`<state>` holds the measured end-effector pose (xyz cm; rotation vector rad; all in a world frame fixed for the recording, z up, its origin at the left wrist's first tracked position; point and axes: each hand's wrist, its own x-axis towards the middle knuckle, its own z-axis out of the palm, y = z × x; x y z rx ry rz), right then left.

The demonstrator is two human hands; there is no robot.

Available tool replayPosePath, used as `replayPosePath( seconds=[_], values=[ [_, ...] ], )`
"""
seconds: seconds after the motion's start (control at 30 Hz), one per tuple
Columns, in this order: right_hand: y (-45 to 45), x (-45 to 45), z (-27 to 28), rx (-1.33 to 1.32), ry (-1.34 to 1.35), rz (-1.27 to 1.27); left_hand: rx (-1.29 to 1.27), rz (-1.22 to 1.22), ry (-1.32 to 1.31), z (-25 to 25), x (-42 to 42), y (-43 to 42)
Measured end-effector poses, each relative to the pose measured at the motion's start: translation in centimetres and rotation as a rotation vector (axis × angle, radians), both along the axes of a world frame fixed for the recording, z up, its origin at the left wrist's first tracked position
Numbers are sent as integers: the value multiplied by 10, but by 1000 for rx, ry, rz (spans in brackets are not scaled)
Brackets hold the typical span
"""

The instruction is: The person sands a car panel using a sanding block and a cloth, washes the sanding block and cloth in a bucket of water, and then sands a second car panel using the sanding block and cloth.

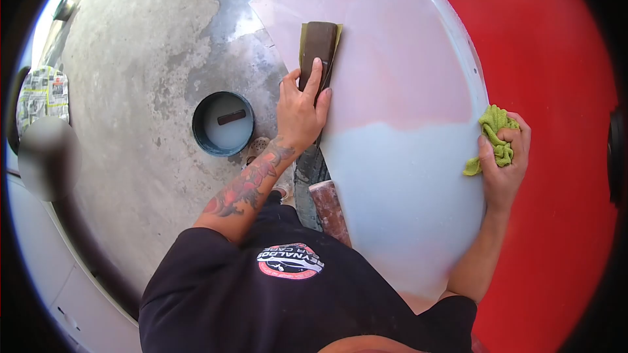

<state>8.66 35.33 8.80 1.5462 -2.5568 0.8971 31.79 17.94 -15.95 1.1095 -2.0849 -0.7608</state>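
My left hand (304,108) is closed around the near end of a long dark brown sanding block (319,42), its index finger stretched along the top. Olive sandpaper shows along both sides of the block, which rests against the left edge of a curved panel (399,176). That panel is pale pink at the far part and whitish blue nearer my body. A crumpled lime-green cloth (498,140) is gripped in my right hand (505,168) at the panel's right edge.
On the concrete floor (144,46) stands a dark round bucket (198,136) of cloudy water, with a small dark block (231,117) in it. A worn reddish-brown block-like piece (330,209) lies by the panel's near left edge. Glossy red bodywork (556,176) fills the right side.
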Motion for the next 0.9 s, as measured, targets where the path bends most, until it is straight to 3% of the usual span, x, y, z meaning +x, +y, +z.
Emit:
replayPosePath(
  seconds=[0.03,0.07,0.17,0.27,0.37,0.47,0.63,0.77,0.83,0.9],
  values=[
    [-2,0,0,-3,2,-1,-122,22,8,-12,-4,-23],
    [-2,2,1,-2,3,-7,-85,88,20,-24,-11,-57],
    [1,1,0,13,22,-16,207,293,-171,-27,-24,-165],
    [3,-3,-1,5,15,-1,67,266,-82,-33,-31,-136],
    [2,1,-2,3,9,5,-177,16,23,16,-19,15],
    [-3,3,3,62,233,136,-209,-142,62,24,-12,7],
    [-54,26,-9,205,892,331,3,149,-22,30,-68,-117],
    [-120,17,-30,225,941,396,-52,92,68,51,-59,-18],
    [-129,18,-24,212,782,310,-76,-25,80,57,-44,36],
    [-118,12,-13,167,651,261,-31,-56,139,55,-44,17]
  ],
)
